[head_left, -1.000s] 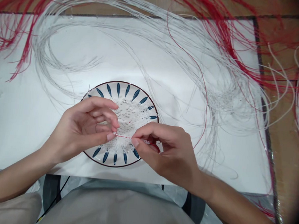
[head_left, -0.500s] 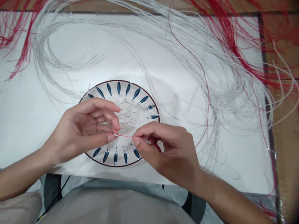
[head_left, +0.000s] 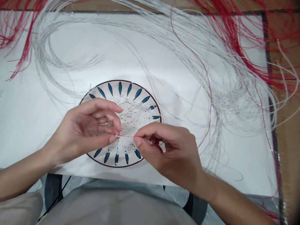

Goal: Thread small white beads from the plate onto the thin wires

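My left hand (head_left: 87, 131) and my right hand (head_left: 168, 151) hover over a round white plate (head_left: 121, 86) with a dark rim and blue petal marks. Between them runs a short, thin red thread (head_left: 125, 136), taut over the plate. My left thumb and fingertips pinch one end, and my right thumb and forefinger pinch the other. A heap of tiny white beads (head_left: 133, 116) lies in the plate's centre, partly under the thread. Where the thread goes inside my right fingers is hidden.
The plate stands on a white sheet (head_left: 39, 131) edged with dark tape, over a brown surface. Long white strands (head_left: 190, 38) and red strands (head_left: 228, 29) loop across the sheet's top and right. My grey-clothed lap shows below the near edge.
The whole view has drifted slightly, with the plate and hands sitting a little further right. Both hands keep the same pinch on the thread.
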### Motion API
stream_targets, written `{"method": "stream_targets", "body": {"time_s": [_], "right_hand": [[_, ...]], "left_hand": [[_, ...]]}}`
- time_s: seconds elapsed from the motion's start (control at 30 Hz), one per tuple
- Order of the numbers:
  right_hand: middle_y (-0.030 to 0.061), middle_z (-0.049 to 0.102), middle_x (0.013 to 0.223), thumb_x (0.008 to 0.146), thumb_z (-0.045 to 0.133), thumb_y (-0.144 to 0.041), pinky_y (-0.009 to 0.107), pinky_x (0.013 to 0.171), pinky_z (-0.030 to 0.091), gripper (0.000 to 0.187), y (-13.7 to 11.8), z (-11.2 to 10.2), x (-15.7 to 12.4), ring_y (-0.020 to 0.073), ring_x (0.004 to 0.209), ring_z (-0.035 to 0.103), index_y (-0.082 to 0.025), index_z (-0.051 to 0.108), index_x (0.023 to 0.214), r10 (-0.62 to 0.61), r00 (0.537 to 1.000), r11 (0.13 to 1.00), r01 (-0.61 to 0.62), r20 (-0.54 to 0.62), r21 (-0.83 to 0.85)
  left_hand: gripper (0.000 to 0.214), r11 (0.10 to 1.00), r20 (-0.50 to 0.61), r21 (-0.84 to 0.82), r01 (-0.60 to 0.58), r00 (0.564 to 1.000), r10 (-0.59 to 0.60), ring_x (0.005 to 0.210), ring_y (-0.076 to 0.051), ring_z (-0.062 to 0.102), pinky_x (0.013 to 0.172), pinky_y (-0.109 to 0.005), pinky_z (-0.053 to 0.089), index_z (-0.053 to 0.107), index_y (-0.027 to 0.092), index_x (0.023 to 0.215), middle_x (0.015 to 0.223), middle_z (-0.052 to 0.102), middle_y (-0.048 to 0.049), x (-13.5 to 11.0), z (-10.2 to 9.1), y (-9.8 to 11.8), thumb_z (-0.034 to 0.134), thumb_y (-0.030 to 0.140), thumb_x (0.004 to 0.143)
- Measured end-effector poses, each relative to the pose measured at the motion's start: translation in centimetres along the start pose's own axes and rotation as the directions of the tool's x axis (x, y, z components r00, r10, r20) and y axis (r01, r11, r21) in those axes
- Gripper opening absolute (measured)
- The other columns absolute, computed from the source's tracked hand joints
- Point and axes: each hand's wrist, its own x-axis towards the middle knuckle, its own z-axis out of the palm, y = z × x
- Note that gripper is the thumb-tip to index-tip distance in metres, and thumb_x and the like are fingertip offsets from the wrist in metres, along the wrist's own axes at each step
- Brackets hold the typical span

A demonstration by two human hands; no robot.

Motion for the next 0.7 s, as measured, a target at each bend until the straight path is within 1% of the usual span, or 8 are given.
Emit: {"method": "stream_targets", "body": {"time_s": [0.17,0.33,0.57,0.7], "right_hand": [[-0.0036,0.057,0.055,0.077,0.061,-0.014,0.019,0.041,0.035,0.010,-0.06,0.03,-0.01,0.0063,0.045,0.043,-0.020,0.065,0.070,-0.013,1.000,0.999,0.013,0.001,-0.031],[-0.0046,0.058,0.057,0.077,0.060,-0.011,0.018,0.041,0.034,0.011,-0.01,0.10,0.03,0.0050,0.044,0.041,-0.019,0.064,0.071,-0.056,0.998,0.998,0.056,0.011,-0.037],[-0.0041,0.058,0.055,0.077,0.060,-0.012,0.019,0.040,0.033,0.012,-0.02,0.18,-0.04,0.0057,0.043,0.042,-0.020,0.064,0.070,-0.056,0.998,0.995,0.057,0.014,-0.087],[-0.0038,0.057,0.055,0.077,0.059,-0.012,0.019,0.040,0.033,0.012,0.02,0.16,-0.06,0.0058,0.043,0.042,-0.020,0.063,0.069,-0.066,0.998,0.993,0.067,0.013,-0.094]], "left_hand": [[0.041,1.000,-0.023,-0.008,-0.013,1.000,0.013,0.080,-0.017,0.065,0.069,-0.027,0.060,0.061,0.027,0.106,0.082,0.065,-0.0011,-0.12,0.20,-0.02,0.071,0.009,0.072],[0.042,0.996,-0.029,0.025,-0.086,0.996,0.087,0.082,-0.015,0.064,0.072,-0.025,0.059,0.060,0.024,0.108,0.084,0.064,-0.0010,-0.33,0.58,0.06,0.068,0.004,0.072],[0.041,0.992,-0.042,0.051,-0.114,0.992,0.116,0.081,-0.016,0.064,0.070,-0.029,0.059,0.059,0.025,0.107,0.084,0.063,-0.0008,-0.35,0.71,0.00,0.069,0.007,0.072],[0.038,0.989,-0.060,0.090,-0.116,0.991,0.122,0.080,-0.017,0.064,0.070,-0.030,0.059,0.059,0.026,0.106,0.082,0.063,-0.0003,-0.41,0.70,-0.05,0.070,0.013,0.072]]}}
